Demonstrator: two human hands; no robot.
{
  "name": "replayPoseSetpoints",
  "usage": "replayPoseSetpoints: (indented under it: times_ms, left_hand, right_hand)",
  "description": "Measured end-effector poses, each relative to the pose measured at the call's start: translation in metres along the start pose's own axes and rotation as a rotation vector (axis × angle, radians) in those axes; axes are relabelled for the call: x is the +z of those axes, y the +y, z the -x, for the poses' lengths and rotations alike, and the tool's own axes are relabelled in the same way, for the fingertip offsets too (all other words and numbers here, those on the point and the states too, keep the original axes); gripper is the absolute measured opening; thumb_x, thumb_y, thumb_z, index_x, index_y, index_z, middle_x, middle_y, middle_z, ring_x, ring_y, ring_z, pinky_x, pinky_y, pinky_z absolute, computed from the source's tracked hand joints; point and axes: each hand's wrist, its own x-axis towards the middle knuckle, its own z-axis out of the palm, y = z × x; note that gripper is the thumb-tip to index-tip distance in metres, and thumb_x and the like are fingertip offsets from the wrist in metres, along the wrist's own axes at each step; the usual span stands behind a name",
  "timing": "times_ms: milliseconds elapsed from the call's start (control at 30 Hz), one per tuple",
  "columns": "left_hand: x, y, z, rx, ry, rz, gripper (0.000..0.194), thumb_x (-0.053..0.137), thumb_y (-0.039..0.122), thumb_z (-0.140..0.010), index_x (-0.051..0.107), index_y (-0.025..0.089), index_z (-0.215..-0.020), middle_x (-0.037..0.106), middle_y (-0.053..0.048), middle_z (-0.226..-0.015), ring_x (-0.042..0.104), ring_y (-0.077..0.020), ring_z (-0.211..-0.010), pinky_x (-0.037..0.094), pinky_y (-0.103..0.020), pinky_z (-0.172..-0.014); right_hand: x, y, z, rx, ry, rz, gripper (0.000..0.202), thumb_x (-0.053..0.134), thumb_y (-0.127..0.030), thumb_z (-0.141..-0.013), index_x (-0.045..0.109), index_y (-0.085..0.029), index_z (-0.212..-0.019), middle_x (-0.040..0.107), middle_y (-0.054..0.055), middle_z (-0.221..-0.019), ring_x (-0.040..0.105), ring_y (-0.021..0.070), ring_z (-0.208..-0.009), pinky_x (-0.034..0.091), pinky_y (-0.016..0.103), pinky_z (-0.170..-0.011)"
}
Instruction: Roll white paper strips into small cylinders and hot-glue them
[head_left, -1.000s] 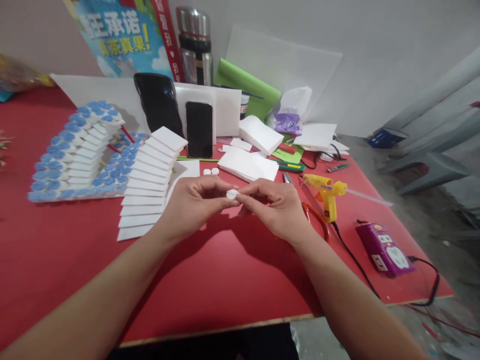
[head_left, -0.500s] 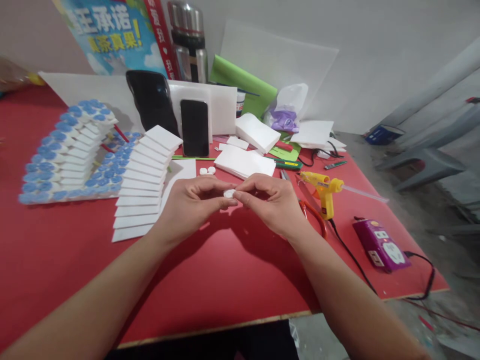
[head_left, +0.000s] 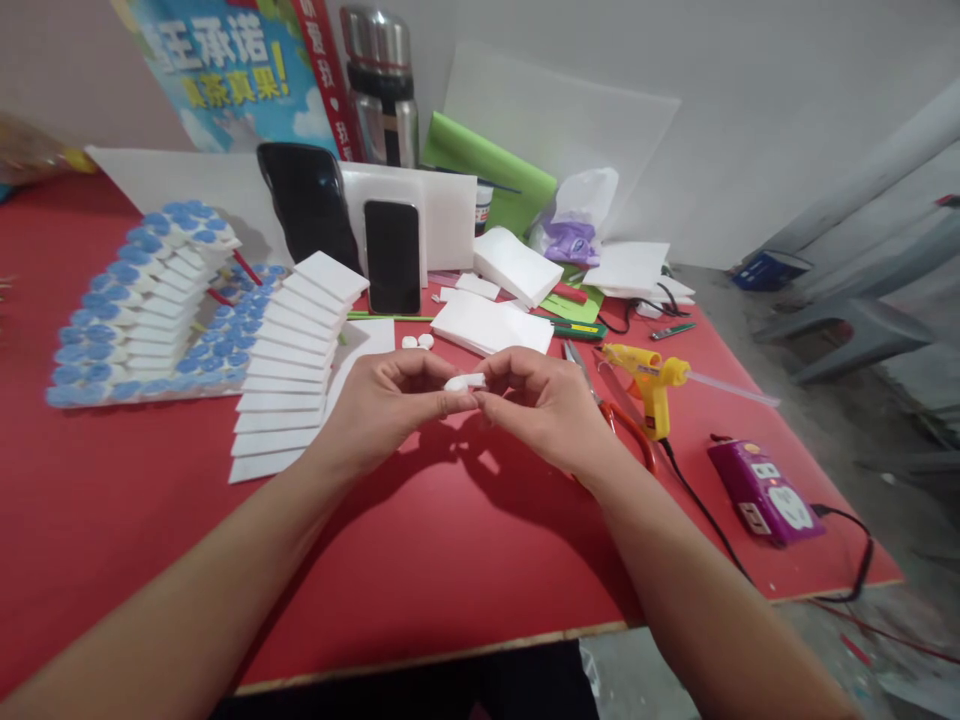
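Observation:
Between my two hands, above the red table (head_left: 450, 560), is a small white paper piece (head_left: 463, 382), rolled at its left and with a short flat end at its right. My left hand (head_left: 397, 400) pinches the rolled part between thumb and fingers. The right end is pinched by my right hand (head_left: 529, 400). Two small white rolls (head_left: 418, 342) lie on the table just beyond my left hand. To the left, a fanned row of white folded pieces (head_left: 281, 400) rests beside a blue-and-white paper model (head_left: 157, 300).
A yellow glue gun (head_left: 649, 378) and orange-handled scissors (head_left: 634, 430) lie to the right, near a purple power socket box (head_left: 765, 490). Behind my hands are white paper stacks (head_left: 491, 322), a green cutter (head_left: 577, 328), a phone (head_left: 393, 256) and a steel flask (head_left: 381, 90).
The small white piece now shows a flat end sticking out to the right of its rolled part. My fingertips have shifted slightly apart around it.

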Motion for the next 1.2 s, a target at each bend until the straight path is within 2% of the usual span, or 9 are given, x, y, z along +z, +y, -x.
replayPoseSetpoints:
  times_ms: [133,233,300,433,600,733,900,1100,1200]
  left_hand:
    - [-0.001,-0.001,0.0,0.045,-0.021,0.001,0.028,0.093,0.037,-0.065,0.076,0.017,-0.075,0.071,-0.003,-0.073,0.062,-0.0157,-0.067,0.047,-0.027,-0.06]
    - [-0.001,-0.002,0.0,0.054,-0.02,-0.044,0.027,0.092,0.037,-0.067,0.077,0.017,-0.077,0.071,-0.003,-0.071,0.059,-0.0146,-0.061,0.043,-0.025,-0.052]
    - [0.0,-0.003,0.001,0.053,-0.014,-0.071,0.027,0.092,0.038,-0.068,0.077,0.017,-0.078,0.07,-0.003,-0.069,0.056,-0.0131,-0.056,0.039,-0.024,-0.047]
    - [0.0,-0.003,0.001,0.037,-0.029,-0.067,0.027,0.092,0.037,-0.068,0.076,0.016,-0.076,0.069,-0.002,-0.066,0.053,-0.0111,-0.05,0.038,-0.023,-0.044]
    - [0.001,-0.004,0.003,0.015,-0.048,-0.054,0.027,0.091,0.036,-0.068,0.075,0.016,-0.077,0.07,-0.002,-0.066,0.054,-0.0113,-0.048,0.038,-0.022,-0.04]
    - [0.003,-0.005,0.005,0.071,0.004,-0.098,0.026,0.091,0.034,-0.07,0.076,0.016,-0.08,0.069,-0.002,-0.067,0.055,-0.0116,-0.052,0.039,-0.022,-0.043]
    - [0.001,-0.002,0.005,0.106,-0.072,-0.101,0.023,0.08,0.037,-0.083,0.081,0.02,-0.098,0.077,-0.006,-0.085,0.068,-0.0196,-0.074,0.046,-0.024,-0.052]
    - [0.0,-0.003,0.003,0.15,-0.036,-0.08,0.017,0.083,0.034,-0.08,0.082,0.02,-0.09,0.075,-0.004,-0.08,0.066,-0.0185,-0.074,0.05,-0.026,-0.064]
    - [0.002,-0.003,0.003,0.164,-0.03,-0.061,0.017,0.083,0.035,-0.081,0.081,0.019,-0.089,0.076,-0.004,-0.084,0.066,-0.0188,-0.079,0.052,-0.028,-0.072]
  right_hand:
    - [-0.002,-0.003,0.0,0.009,-0.026,-0.049,0.006,0.073,-0.022,-0.087,0.071,-0.017,-0.091,0.073,0.002,-0.084,0.068,0.0138,-0.073,0.054,0.026,-0.067]
    - [0.0,-0.003,0.0,0.097,-0.053,-0.15,0.016,0.073,-0.033,-0.091,0.07,-0.017,-0.088,0.073,0.001,-0.076,0.068,0.0146,-0.067,0.054,0.027,-0.063]
    - [0.002,-0.001,0.0,0.122,-0.036,-0.142,0.017,0.072,-0.033,-0.092,0.068,-0.018,-0.086,0.071,0.001,-0.072,0.068,0.0146,-0.064,0.053,0.027,-0.061]
    - [0.002,0.001,0.0,0.003,-0.009,0.004,0.01,0.069,-0.025,-0.094,0.07,-0.019,-0.086,0.071,0.0,-0.074,0.067,0.0142,-0.066,0.053,0.028,-0.064]
    - [-0.004,0.003,0.0,-0.144,-0.078,0.104,0.015,0.068,-0.023,-0.097,0.074,-0.019,-0.084,0.073,0.001,-0.079,0.068,0.0138,-0.071,0.052,0.027,-0.069]
    - [-0.002,0.006,0.0,-0.145,-0.047,0.152,0.012,0.068,-0.019,-0.095,0.073,-0.019,-0.083,0.074,0.002,-0.079,0.068,0.0147,-0.071,0.052,0.028,-0.067]
    - [0.001,0.008,-0.001,-0.081,0.036,0.073,0.009,0.071,-0.025,-0.094,0.072,-0.019,-0.087,0.074,0.002,-0.076,0.069,0.0158,-0.069,0.053,0.029,-0.067]
    - [0.002,0.008,-0.001,-0.11,0.034,0.068,0.008,0.07,-0.021,-0.094,0.073,-0.019,-0.086,0.074,0.001,-0.074,0.07,0.0149,-0.067,0.054,0.029,-0.066]
    - [0.006,0.008,0.0,-0.157,0.077,0.074,0.009,0.07,-0.019,-0.093,0.074,-0.019,-0.084,0.075,0.002,-0.076,0.07,0.0147,-0.068,0.054,0.028,-0.066]
